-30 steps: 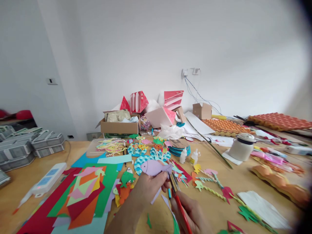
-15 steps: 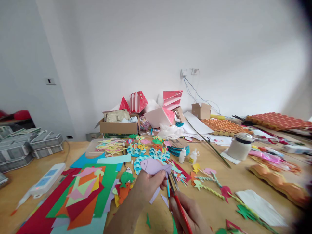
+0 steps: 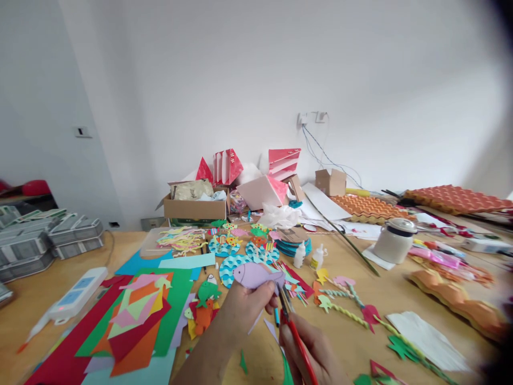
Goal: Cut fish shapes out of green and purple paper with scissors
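A purple paper fish (image 3: 252, 275) with a drawn eye and mouth is pinched between the thumb and fingers of my left hand (image 3: 250, 305), its head to the left. My right hand (image 3: 306, 345) is closed round the red handles of scissors (image 3: 298, 342). The blades point up and away, beside the fish's tail; whether they touch the paper is hard to tell. Small purple scraps (image 3: 271, 329) lie under the hands. Left of my wrist is a pile of cut paper fish, green (image 3: 208, 293) and orange (image 3: 204, 316) among them.
Coloured paper sheets (image 3: 176, 321) cover the left of the table. Beyond the hands are blue wavy discs (image 3: 230, 267) and glue bottles (image 3: 299, 255). Braided strands (image 3: 348, 315) with paper shapes, a tissue (image 3: 428, 339) and a lidded jar (image 3: 395, 241) stand or lie to the right.
The purple fish has shifted slightly right in my left hand's grip, its tail now turned a little differently at the blades. Both hands stay closed on what they hold.
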The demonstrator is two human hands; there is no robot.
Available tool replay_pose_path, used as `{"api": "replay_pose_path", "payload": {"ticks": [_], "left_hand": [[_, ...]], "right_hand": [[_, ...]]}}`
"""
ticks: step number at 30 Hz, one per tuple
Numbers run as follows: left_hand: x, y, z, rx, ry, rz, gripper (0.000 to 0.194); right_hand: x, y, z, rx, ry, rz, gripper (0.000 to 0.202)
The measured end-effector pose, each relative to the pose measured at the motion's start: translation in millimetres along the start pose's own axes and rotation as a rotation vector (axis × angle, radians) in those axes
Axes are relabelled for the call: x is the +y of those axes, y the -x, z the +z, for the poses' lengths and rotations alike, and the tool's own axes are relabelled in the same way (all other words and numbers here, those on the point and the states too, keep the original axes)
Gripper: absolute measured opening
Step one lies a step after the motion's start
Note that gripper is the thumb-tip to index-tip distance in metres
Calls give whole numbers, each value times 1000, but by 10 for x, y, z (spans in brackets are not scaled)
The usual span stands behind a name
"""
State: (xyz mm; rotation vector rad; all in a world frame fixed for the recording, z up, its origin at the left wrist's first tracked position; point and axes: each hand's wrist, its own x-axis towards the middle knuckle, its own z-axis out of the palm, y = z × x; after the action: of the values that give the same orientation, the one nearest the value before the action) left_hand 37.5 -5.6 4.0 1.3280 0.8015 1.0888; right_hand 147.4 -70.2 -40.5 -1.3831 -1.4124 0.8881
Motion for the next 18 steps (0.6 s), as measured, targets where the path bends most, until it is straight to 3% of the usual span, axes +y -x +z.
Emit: {"api": "replay_pose_path", "payload": {"ticks": [10, 18], "left_hand": [[-27, 1, -15, 4, -48, -43, 13], [-24, -6, -38, -18, -100, -32, 15]], "right_hand": [[115, -36, -36, -112, 19, 18, 50], [172, -35, -7, -53, 34, 11, 46]]}}
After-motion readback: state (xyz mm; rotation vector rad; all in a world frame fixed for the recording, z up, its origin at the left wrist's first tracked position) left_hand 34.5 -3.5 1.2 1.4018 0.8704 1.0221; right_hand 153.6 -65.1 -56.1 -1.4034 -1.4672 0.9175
